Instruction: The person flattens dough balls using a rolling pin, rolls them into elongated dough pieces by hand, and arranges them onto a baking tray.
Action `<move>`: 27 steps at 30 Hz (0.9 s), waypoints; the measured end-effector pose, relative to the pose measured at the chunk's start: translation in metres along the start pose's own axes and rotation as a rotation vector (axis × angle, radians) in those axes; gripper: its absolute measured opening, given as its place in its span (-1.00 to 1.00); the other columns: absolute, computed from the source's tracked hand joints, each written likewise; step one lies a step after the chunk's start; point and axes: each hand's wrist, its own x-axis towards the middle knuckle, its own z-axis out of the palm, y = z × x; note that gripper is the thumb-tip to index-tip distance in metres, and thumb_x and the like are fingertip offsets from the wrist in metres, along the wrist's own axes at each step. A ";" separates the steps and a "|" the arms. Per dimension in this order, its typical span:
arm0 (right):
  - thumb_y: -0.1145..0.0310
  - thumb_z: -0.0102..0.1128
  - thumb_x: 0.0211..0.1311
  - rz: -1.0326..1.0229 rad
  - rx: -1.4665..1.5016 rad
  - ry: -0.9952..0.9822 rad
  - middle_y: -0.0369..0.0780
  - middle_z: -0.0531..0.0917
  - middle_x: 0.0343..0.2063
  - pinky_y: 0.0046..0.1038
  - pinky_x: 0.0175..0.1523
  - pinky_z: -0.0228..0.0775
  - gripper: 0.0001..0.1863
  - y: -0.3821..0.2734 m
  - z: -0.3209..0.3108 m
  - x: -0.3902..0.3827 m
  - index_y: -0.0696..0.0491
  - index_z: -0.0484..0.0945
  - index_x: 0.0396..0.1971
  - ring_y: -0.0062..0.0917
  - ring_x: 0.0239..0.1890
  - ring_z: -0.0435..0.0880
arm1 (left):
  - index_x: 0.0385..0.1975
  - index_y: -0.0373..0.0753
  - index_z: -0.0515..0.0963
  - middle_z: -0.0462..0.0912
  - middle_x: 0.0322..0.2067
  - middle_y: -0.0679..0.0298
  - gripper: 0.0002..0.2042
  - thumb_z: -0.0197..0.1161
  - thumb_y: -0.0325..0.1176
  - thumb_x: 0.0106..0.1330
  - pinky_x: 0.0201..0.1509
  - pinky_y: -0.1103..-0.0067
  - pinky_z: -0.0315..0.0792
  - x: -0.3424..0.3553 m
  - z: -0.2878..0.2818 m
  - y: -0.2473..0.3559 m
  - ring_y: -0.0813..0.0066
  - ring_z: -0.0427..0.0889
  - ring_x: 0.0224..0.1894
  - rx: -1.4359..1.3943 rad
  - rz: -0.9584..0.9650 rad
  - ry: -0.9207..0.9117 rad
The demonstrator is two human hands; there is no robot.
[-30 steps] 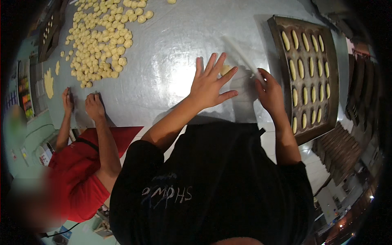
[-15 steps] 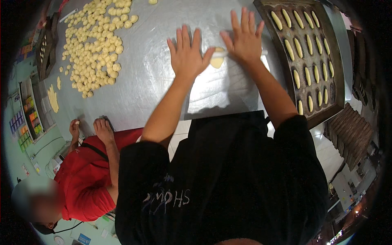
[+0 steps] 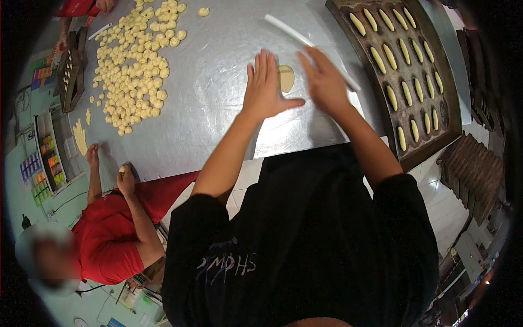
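Observation:
A flattened oval of pale dough [image 3: 286, 79] lies on the metal table between my two hands. My left hand [image 3: 266, 90] is open beside its left edge, fingers stretched and thumb pointing right. On the other side my right hand [image 3: 327, 84], slightly blurred, has its fingers extended and holds nothing that I can see. A white rolling pin [image 3: 286, 27] lies slanted past the dough, running from the upper left down to the right. The right fingertips overlap the pin's middle; whether they touch it I cannot tell.
Many small dough balls [image 3: 133, 82] cover the left of the metal table [image 3: 218, 60]. A dark baking tray [image 3: 376, 90] with rows of dough sticks stands at right. A co-worker in red [image 3: 109, 245] at lower left holds a small piece; another person's hand [image 3: 104, 5] shows at top left.
The rolling pin has gone from lying level under my hands to slanting beyond the dough. My hands have come nearer me, and the flattened dough is uncovered between them.

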 end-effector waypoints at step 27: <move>0.16 0.07 0.32 -0.020 0.932 -1.081 -0.09 0.69 -0.22 -0.30 -0.02 0.46 -0.69 0.010 -0.130 -0.119 0.08 0.62 -0.18 -0.20 -0.15 0.66 | 0.39 -0.38 0.02 -0.10 0.39 -0.26 -0.10 0.07 0.23 0.26 0.44 0.00 -0.22 -0.023 0.062 0.080 -0.21 -0.12 0.45 0.370 -0.260 0.082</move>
